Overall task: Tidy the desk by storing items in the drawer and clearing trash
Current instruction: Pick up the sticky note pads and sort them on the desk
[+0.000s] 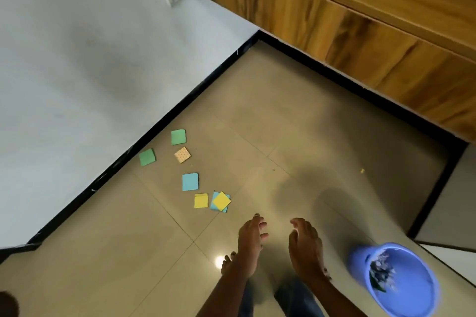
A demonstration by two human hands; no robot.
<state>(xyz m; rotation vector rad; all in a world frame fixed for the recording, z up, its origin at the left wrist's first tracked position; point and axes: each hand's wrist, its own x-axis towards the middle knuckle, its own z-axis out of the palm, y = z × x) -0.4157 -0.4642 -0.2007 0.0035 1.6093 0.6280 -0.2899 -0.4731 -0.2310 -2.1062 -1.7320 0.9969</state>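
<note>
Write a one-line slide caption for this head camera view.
Both empty hands, left hand and right hand, reach toward coloured paper notes scattered on the tiled floor, a blue bin alongside.

The blue bin [401,283] is motion-blurred, its contents unreadable, and the wooden desk [360,33] is cut off.

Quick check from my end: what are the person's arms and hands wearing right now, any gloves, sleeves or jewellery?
Nothing that shows. The left hand and right hand are bare, with no gloves, rings, watch or bands in view. Both forearms are bare as far as the frame's lower edge, with no sleeves showing. Below them, blue jeans cover the legs.
</note>
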